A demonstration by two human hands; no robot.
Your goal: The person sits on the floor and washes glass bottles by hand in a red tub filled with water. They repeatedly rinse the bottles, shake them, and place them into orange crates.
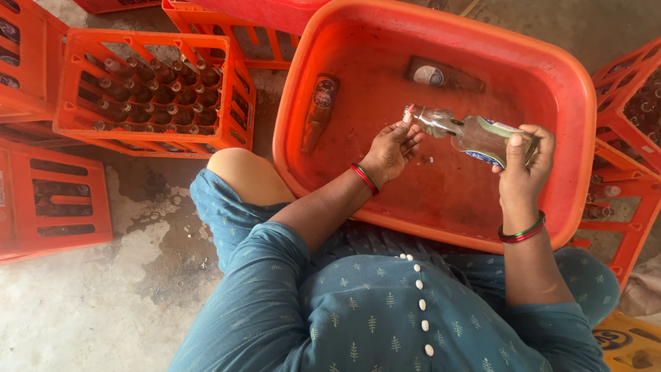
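— Bottle (475,136) first: what's hard to see?

— Its base is hidden inside the right hand (525,164), which is wrapped tight around it. Clear glass, held over the orange tub (571,165).

— Which way does it lie?

— Nearly level, the long axis running left to right, neck pointing left and slightly up. The left hand (392,148) pinches the neck tip with curled fingers.

— Containers?

— The tub holds two brown bottles (318,110) lying flat under water. The orange crate (155,86) to the left is packed with upright bottles — other crates are cut off at the edges.
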